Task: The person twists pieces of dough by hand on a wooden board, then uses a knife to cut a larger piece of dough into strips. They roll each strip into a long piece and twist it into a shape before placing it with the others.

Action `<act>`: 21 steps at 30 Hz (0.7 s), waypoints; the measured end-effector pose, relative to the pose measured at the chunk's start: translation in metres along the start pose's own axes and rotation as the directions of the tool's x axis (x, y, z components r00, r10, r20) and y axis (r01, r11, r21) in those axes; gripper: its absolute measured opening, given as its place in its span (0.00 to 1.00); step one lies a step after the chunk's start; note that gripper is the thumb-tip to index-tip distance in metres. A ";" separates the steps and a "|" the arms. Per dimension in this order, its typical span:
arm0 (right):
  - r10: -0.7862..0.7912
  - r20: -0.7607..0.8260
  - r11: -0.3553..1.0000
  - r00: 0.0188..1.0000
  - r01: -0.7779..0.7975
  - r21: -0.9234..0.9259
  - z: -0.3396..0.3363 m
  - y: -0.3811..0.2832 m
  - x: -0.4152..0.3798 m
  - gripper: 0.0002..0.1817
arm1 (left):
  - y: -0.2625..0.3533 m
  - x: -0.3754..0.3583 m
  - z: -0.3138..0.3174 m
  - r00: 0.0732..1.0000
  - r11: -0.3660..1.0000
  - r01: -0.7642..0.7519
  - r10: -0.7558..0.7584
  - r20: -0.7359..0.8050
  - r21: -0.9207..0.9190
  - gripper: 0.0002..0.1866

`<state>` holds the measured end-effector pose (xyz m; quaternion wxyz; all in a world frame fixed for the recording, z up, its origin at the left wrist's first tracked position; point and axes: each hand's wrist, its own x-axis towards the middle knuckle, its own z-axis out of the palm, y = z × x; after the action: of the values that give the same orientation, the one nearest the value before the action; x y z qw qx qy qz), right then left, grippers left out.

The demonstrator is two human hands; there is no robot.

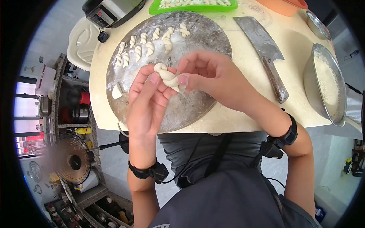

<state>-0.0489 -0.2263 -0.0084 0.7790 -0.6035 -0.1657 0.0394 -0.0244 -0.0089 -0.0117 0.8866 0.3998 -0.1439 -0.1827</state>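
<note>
Between my two hands, above the round board, is a small twist of pale dough (166, 76). My left hand (146, 93) pinches its upper left end between thumb and fingers. At the lower right end, the thumb and fingers of my right hand (213, 76) press on the same twist. Underneath lies the floured round board (197, 98). Several finished-looking dough twists (149, 48) rest in rows on its far left part. A plain wedge of dough (117, 91) sits near the board's left edge.
Right of the board lies a cleaver (262, 43), handle towards me. A metal bowl of flour (323, 83) stands at the table's right edge. At the back are a green tray (194, 8) holding more dough pieces, an orange basin (285, 5) and an electric cooker (110, 13).
</note>
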 end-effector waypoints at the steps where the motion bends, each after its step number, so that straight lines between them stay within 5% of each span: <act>1: -0.018 -0.024 0.992 1.000 0.014 -0.128 0.000 -0.007 -0.002 0.11 | -0.001 0.000 0.001 1.000 1.000 0.018 -0.018 -0.021 -0.004 0.12; 5: -0.228 -0.028 0.881 0.973 0.194 -0.431 0.002 -0.006 -0.004 0.15 | -0.005 -0.001 0.004 0.997 0.998 0.055 -0.055 -0.059 0.000 0.14; 14: -0.344 -0.035 0.836 0.938 0.289 -0.466 0.002 -0.001 -0.002 0.15 | -0.008 -0.007 0.017 0.989 0.989 0.046 -0.025 -0.144 0.141 0.18; 21: -0.141 -0.053 0.878 0.989 0.101 -0.468 -0.005 -0.013 -0.002 0.17 | -0.007 -0.011 0.022 0.992 0.913 0.051 0.002 -0.130 0.406 0.19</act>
<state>-0.0514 -0.2354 0.0027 0.6196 -0.7615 -0.1744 -0.0759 -0.0443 -0.0228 -0.0044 0.7886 0.5887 -0.1169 -0.1337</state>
